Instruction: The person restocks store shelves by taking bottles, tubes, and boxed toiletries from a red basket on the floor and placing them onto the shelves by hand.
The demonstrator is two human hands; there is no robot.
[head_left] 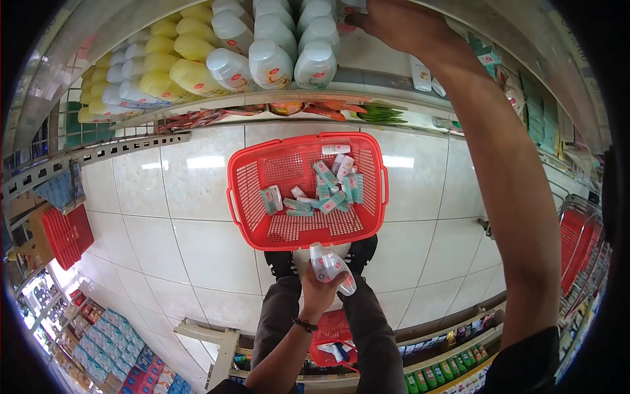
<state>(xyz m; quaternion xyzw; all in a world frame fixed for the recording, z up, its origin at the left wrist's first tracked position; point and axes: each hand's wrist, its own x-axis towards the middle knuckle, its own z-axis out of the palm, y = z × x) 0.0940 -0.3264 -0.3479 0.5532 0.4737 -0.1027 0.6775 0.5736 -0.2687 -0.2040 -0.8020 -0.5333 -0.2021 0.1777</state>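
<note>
Low in the middle, my left hand (320, 284) is wrapped round two white bottles (331, 264), just below a red basket (262, 226) on the floor. Small green and white boxes (326, 175) and white tubes lie inside the basket. My right arm reaches up to the shelf at the top, where my right hand (397, 23) has its fingers at a pale bottle (355, 5), partly cut off by the frame edge. Rows of white bottles (270, 64) and yellow bottles (197, 77) stand on the shelf left of it.
A second red basket (333, 355) stands between my legs. Stacked red baskets (67, 235) are at the left, and a red cart (577, 243) is at the right. Green bottles (448, 370) line a lower shelf behind me.
</note>
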